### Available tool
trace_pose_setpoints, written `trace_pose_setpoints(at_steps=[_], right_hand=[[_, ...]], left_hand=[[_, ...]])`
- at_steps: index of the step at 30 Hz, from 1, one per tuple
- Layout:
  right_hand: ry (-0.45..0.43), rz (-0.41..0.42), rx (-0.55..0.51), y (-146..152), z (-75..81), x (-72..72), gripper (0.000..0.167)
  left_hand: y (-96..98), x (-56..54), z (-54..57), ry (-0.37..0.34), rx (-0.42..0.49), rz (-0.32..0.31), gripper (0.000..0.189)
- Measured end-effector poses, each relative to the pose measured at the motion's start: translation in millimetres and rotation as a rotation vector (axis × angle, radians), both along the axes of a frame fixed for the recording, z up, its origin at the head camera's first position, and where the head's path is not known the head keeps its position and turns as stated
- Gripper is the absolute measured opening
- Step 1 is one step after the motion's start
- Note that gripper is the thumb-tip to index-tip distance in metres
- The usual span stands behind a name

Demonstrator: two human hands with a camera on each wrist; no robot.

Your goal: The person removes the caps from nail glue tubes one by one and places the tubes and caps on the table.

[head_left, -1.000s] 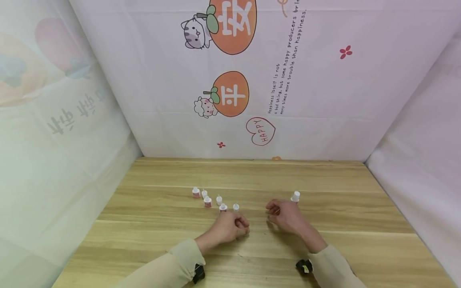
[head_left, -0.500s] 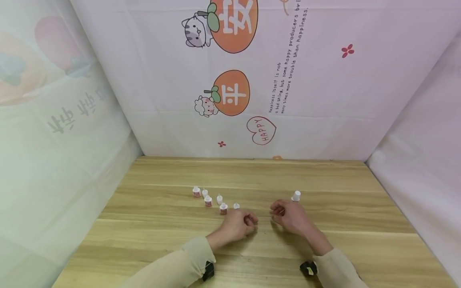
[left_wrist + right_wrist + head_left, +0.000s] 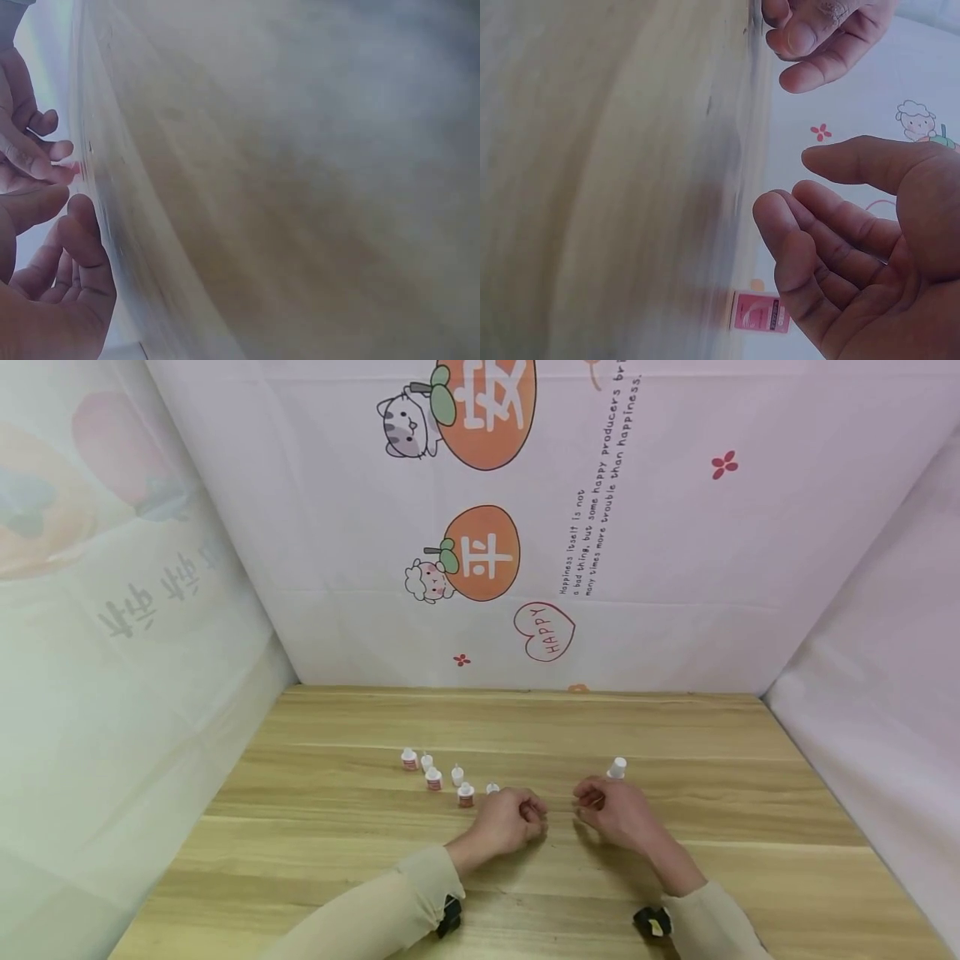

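My left hand [image 3: 506, 821] hovers low over the middle of the table, fingers loosely bent; the left wrist view shows nothing between thumb and fingertips [image 3: 82, 214]. Facing it across a narrow gap is my right hand [image 3: 618, 814], its thumb and curved fingers apart with nothing held in the right wrist view. Just behind the right hand stands a small bottle with a white cap [image 3: 617, 767], its lower part hidden; its pink label [image 3: 761, 312] shows in the right wrist view. A small white pointed nozzle-like piece [image 3: 492, 789] is partly hidden behind the left hand.
Left of my hands, small white-topped bottles with pink labels stand in a slanting row: a near one [image 3: 466, 797], a middle one [image 3: 433, 781] and a far one [image 3: 408, 762]. White pointed pieces [image 3: 457, 776] stand beside them. A printed cloth [image 3: 637, 643] backs the wooden table [image 3: 360, 843].
Both hands have drifted right, the left one farther. The near bottle of the row has come fully into sight, while the white piece beside it is now more covered by the left hand.
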State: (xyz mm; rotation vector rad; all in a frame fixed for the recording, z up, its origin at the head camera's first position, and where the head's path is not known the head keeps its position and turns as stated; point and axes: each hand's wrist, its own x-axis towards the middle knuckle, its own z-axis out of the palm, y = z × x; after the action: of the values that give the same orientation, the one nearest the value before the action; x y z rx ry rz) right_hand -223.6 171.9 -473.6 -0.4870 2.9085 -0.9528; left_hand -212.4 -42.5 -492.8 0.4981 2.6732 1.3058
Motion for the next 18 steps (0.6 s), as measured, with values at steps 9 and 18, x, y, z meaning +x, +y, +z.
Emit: trace_pose_setpoints(at_steps=[9, 18], right_hand=[[-0.018, -0.032, -0.002, 9.7, 4.1, 3.0, 0.016], [-0.008, -0.044, 0.019, 22.4, 4.2, 3.3, 0.017]], left_hand=[[9.9, -4.7, 2.2, -0.040, 0.013, 0.017, 0.015], [17.0, -13.6, -1.6, -0.053, 0.002, 0.022, 0.014]])
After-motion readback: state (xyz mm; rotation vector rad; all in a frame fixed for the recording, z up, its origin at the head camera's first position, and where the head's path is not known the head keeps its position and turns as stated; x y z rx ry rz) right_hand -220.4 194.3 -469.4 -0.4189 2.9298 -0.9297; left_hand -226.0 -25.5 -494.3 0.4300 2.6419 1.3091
